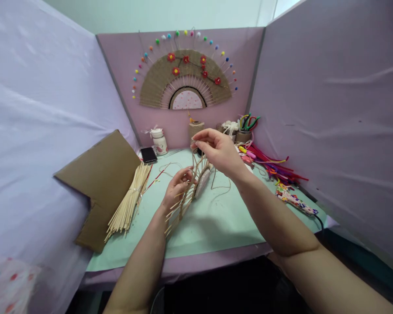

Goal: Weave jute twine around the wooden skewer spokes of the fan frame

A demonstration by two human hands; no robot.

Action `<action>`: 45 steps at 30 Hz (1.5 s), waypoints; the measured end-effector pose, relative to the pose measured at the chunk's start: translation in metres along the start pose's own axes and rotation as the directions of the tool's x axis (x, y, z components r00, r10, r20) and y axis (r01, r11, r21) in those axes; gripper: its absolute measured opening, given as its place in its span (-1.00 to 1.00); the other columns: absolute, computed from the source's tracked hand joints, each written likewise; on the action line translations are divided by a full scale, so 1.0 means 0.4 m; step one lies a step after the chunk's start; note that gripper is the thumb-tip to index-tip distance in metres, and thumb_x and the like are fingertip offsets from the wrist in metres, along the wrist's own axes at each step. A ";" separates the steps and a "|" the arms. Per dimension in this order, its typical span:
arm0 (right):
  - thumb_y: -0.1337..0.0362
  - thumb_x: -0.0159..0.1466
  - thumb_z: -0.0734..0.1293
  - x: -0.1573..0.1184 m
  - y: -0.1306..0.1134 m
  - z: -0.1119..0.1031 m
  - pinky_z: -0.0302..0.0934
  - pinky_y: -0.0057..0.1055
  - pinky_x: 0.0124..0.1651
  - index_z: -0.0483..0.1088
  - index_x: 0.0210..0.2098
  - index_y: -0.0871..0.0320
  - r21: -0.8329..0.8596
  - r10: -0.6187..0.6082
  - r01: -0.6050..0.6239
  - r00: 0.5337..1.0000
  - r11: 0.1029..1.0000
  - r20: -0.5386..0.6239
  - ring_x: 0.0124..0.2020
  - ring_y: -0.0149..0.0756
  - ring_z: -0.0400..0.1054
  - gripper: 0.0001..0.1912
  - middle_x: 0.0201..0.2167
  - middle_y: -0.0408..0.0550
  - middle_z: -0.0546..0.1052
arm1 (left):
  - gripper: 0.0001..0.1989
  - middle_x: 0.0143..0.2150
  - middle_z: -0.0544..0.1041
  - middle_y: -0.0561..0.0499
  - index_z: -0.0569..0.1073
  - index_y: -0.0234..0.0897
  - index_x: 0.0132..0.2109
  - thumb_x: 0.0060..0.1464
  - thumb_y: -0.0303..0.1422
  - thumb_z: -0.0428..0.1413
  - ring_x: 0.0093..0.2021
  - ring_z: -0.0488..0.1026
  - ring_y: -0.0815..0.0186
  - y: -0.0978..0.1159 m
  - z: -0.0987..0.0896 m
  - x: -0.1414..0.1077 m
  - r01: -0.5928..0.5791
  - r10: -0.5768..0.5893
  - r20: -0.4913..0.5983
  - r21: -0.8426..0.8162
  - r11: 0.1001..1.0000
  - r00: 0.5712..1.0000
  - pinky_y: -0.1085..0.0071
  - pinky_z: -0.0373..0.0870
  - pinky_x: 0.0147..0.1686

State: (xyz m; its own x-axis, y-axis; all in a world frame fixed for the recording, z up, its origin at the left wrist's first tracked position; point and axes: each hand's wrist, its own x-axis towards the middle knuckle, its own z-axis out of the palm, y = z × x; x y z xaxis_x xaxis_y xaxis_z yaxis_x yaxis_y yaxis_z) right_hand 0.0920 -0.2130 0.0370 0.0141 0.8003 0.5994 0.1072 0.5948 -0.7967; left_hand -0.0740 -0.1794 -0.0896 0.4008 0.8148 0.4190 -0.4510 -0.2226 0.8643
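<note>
A small frame of thin wooden sticks (pixel 183 201) is held tilted above the green table covering, with brown twine running across the sticks and a pale rounded piece at its right side. My left hand (pixel 178 185) is closed around the frame's left side, its fingers curled among the sticks. Above the frame's upper end, my right hand (pixel 216 150) pinches the brown twine between thumb and fingertips. Loose twine (pixel 221 187) trails on the table to the right of the frame.
A stick bundle (pixel 127 203) and cardboard (pixel 108 174) lie left. Behind stand a white bottle (pixel 160 141), a black phone (pixel 148 155) and a twine spool (pixel 195 128). Pipe cleaners (pixel 275 163) and a patterned glue gun (pixel 294 199) lie right. A decorated fan (pixel 157 83) hangs on the back panel.
</note>
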 end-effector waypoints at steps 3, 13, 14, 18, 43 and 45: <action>0.25 0.23 0.30 -0.019 0.002 -0.004 0.27 -0.46 -0.35 0.41 -0.25 0.17 0.014 0.015 -0.015 1.000 1.000 -0.007 -0.32 -0.38 0.42 -0.86 -0.30 -0.04 0.57 | -0.54 -0.24 0.45 0.03 0.50 -0.16 0.02 -0.12 -0.38 0.16 -0.23 0.43 0.29 0.003 0.002 0.000 0.004 -0.004 -0.015 -0.002 1.000 1.000 0.26 0.35 -0.07; 0.23 0.08 0.42 -0.087 0.116 -0.083 -0.20 -0.56 -0.72 0.43 -0.27 0.17 0.390 0.345 -0.270 0.929 0.880 -0.135 -0.74 -0.66 -0.10 -0.77 -0.30 -0.04 0.61 | -0.45 -0.28 0.39 0.05 0.47 -0.17 0.04 -0.20 -0.45 0.12 -0.26 0.39 0.33 0.008 -0.004 0.016 -0.040 0.037 -0.056 -0.058 0.998 0.998 0.31 0.40 -0.13; 0.26 0.06 0.42 -0.086 0.139 -0.087 -0.21 -0.58 -0.72 0.42 -0.28 0.17 0.444 0.401 -0.311 0.908 0.840 -0.123 -0.74 -0.67 -0.12 -0.77 -0.30 -0.04 0.61 | -0.45 -0.28 0.39 0.05 0.47 -0.18 0.04 -0.21 -0.46 0.11 -0.26 0.39 0.33 0.008 -0.005 0.016 -0.030 0.027 -0.061 -0.061 0.998 0.998 0.31 0.41 -0.14; 0.38 0.04 0.42 -0.068 0.220 -0.076 -0.23 -0.64 -0.72 0.39 -0.33 0.18 0.595 0.586 -0.453 0.810 0.664 -0.038 -0.72 -0.68 -0.17 -0.80 -0.32 -0.06 0.59 | -0.48 -0.26 0.41 0.04 0.47 -0.18 0.05 -0.15 -0.45 0.12 -0.25 0.40 0.34 0.011 -0.008 0.014 0.027 -0.030 -0.053 -0.056 0.998 0.998 0.30 0.42 -0.11; 0.23 0.04 0.42 -0.004 0.133 -0.059 -0.13 -0.58 -0.71 0.39 -0.28 0.18 0.415 0.305 -0.235 0.946 0.879 -0.111 -0.75 -0.64 -0.03 -0.73 -0.37 -0.09 0.62 | -0.61 -0.25 0.41 0.13 0.33 -0.18 0.00 -0.03 -0.37 0.10 -0.49 0.53 0.41 0.117 0.022 0.102 0.338 -0.365 0.075 0.239 0.910 0.928 0.32 0.51 -0.31; 0.22 0.04 0.41 -0.001 0.127 -0.059 -0.14 -0.58 -0.72 0.39 -0.29 0.17 0.383 0.303 -0.242 0.947 0.891 -0.106 -0.75 -0.64 -0.02 -0.73 -0.37 -0.09 0.62 | -0.64 -0.26 0.41 0.13 0.31 -0.17 -0.02 -0.01 -0.34 0.12 -0.47 0.55 0.37 0.130 0.028 0.115 0.345 -0.403 0.106 0.352 0.870 0.909 0.36 0.51 -0.35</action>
State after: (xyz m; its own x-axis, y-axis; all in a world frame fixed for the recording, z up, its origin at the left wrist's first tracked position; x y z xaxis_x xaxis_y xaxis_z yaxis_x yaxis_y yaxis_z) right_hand 0.1207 -0.1849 -0.0020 0.1510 0.9301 0.3348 -0.2890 0.3654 -0.8849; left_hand -0.0699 -0.1596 -0.0223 0.6303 0.7739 0.0619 0.0261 -0.1008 0.9946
